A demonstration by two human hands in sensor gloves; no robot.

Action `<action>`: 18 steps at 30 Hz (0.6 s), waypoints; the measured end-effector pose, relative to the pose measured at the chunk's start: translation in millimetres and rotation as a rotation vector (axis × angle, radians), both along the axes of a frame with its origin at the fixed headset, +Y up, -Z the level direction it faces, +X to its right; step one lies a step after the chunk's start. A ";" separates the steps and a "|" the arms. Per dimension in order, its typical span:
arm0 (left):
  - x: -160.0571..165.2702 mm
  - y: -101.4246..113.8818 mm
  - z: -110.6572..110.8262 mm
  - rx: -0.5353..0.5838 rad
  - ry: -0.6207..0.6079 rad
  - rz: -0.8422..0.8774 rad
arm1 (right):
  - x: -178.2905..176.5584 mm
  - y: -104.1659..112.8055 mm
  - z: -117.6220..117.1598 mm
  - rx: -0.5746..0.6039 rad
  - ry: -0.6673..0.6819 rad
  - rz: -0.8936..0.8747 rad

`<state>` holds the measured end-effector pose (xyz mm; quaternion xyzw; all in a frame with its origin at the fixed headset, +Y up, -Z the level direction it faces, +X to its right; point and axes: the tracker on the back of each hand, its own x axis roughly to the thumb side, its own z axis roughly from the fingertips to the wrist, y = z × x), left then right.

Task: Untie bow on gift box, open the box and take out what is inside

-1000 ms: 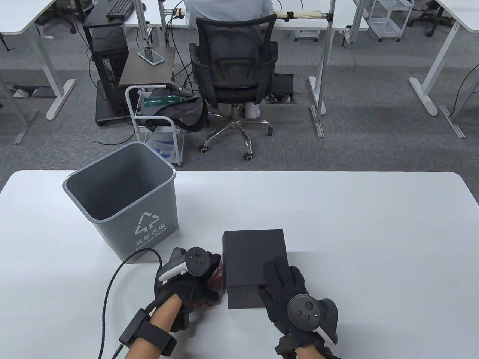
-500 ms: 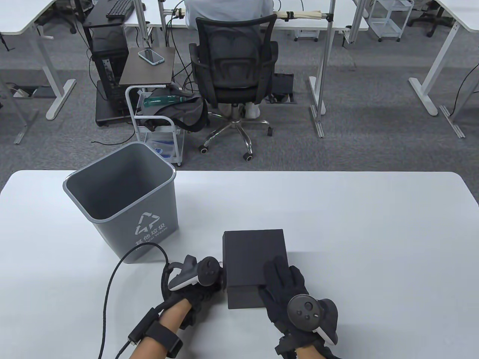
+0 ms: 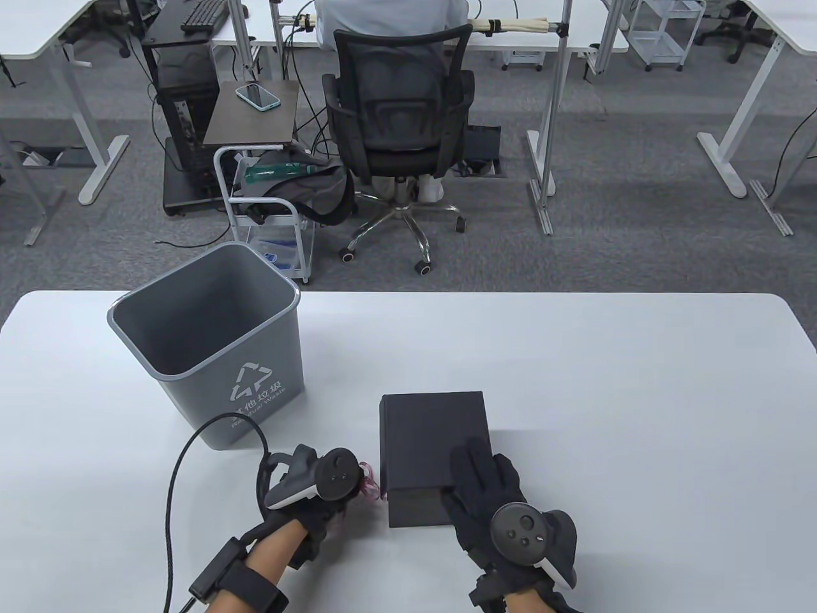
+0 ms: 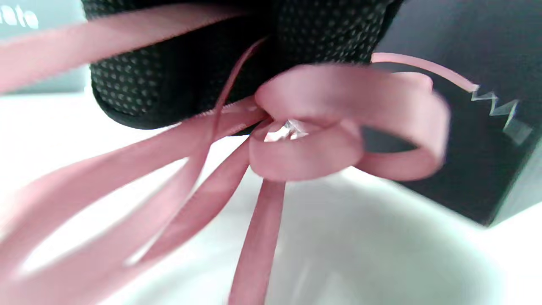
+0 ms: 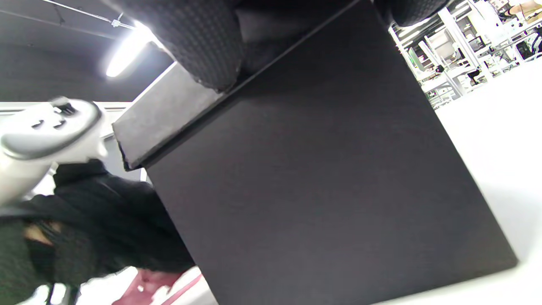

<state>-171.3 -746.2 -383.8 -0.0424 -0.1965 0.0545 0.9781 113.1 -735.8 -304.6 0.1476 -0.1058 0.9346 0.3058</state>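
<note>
Closed black gift box [image 3: 434, 440] on table, pink ribbon [image 4: 322, 140] beside it.

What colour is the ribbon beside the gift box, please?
Pink ribbon, clearest in the left wrist view.

I sit at a white table [image 3: 574, 383] with rounded corners, a grey waste bin [image 3: 204, 345] standing on its left part. Beyond it grey carpet [image 3: 638, 211] covers the floor. Straight ahead a person sits in a black mesh office chair [image 3: 399, 121] on castors, at a white desk [image 3: 523, 32]. Left of the chair a small white trolley [image 3: 268, 211] carries a dark board with a phone [image 3: 258, 96] on it. More white desks stand at both sides
</note>
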 end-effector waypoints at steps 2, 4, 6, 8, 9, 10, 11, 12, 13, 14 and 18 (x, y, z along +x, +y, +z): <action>-5.9 21.9 7.7 0.039 -0.017 0.021 | 0.1 0.1 0.1 0.000 0.000 0.000; -11.9 46.5 17.0 0.068 -0.033 0.026 | 0.1 0.3 0.0 -0.001 0.001 0.000; -18.6 75.8 28.2 0.110 -0.041 0.021 | 0.1 0.4 -0.1 -0.002 0.001 0.000; -23.6 98.4 36.6 0.145 -0.045 0.018 | 0.1 0.4 -0.1 -0.002 0.001 0.000; -27.0 113.6 41.6 0.164 -0.043 0.018 | 0.0 0.4 0.0 -0.002 0.000 0.000; -29.4 122.9 44.2 0.172 -0.041 0.021 | -0.1 0.4 0.1 -0.001 0.000 0.001; -33.5 138.2 47.9 0.192 -0.036 0.031 | -0.2 0.3 0.1 -0.001 -0.001 0.001; -38.0 153.3 50.4 0.215 -0.024 0.042 | -0.2 0.2 0.3 -0.001 -0.001 0.001; -42.0 166.6 52.1 0.236 -0.012 0.048 | -0.2 0.1 0.3 0.000 -0.002 0.001; -46.0 178.1 53.2 0.258 -0.001 0.053 | -0.2 0.1 0.4 0.000 -0.002 0.001; -72.7 230.8 51.0 0.392 0.114 0.125 | -0.6 0.3 0.7 -0.001 -0.004 0.002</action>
